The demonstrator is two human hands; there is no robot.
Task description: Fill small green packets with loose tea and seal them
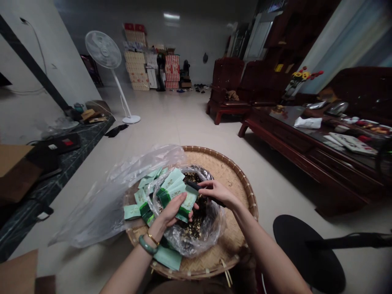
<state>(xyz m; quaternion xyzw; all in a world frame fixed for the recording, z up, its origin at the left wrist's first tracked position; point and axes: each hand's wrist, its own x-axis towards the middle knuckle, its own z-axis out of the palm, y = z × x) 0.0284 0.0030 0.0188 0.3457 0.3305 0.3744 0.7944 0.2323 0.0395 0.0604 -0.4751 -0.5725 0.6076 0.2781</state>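
Observation:
My left hand (174, 210) is closed around a fanned stack of light-green packets (173, 185) with darker green ends. In my right hand (219, 192) is a slim black tool (193, 185), perhaps a scoop; its tip meets the top edge of the nearest packet. Whether that packet's mouth is open I cannot tell. Below both hands, a clear plastic bag (211, 237) holds loose dark and yellowish dried bits (196, 228). More green packets (132, 212) lie to the left of this bag, and another packet (168, 257) lies at the front. All rest on a round woven bamboo tray (241, 179).
A large clear plastic sheet (101, 208) spills over the tray's left side. To the right stand a round black base (306, 253) and a dark wooden table (281, 139). A white fan (104, 51) and stacked boxes (136, 67) are further back. Cardboard (20, 271) sits at lower left.

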